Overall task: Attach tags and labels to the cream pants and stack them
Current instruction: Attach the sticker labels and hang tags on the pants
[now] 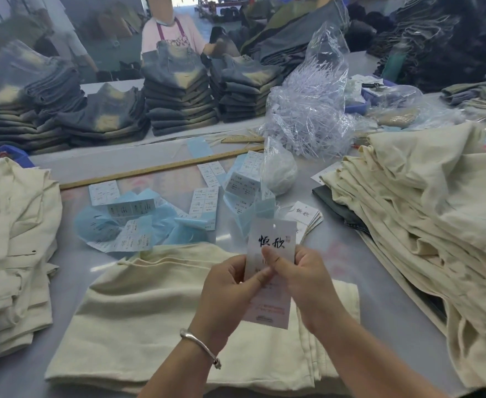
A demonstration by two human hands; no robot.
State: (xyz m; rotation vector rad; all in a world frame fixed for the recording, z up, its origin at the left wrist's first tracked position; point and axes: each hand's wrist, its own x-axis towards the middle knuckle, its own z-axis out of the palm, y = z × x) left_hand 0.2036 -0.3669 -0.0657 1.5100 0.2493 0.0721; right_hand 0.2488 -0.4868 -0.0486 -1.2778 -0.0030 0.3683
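Note:
A white hang tag (270,239) with black brush characters stands upright above a folded pair of cream pants (138,320) lying flat in front of me. My left hand (227,288) pinches the tag's left edge with thumb and fingers. My right hand (299,274) grips the tag from the right, its thumb pressed on the tag's face. A stack of folded cream pants (12,242) sits at the left. A larger loose pile of cream pants (425,225) lies at the right. More white hang tags (308,216) lie fanned behind the held tag.
Blue-backed sticker label sheets (155,216) are scattered mid-table. A long wooden ruler (155,169) lies beyond them. A clear bag of plastic tag fasteners (310,110) stands behind. Stacks of faded jeans (178,101) line the back, with a person in pink (170,33) behind them.

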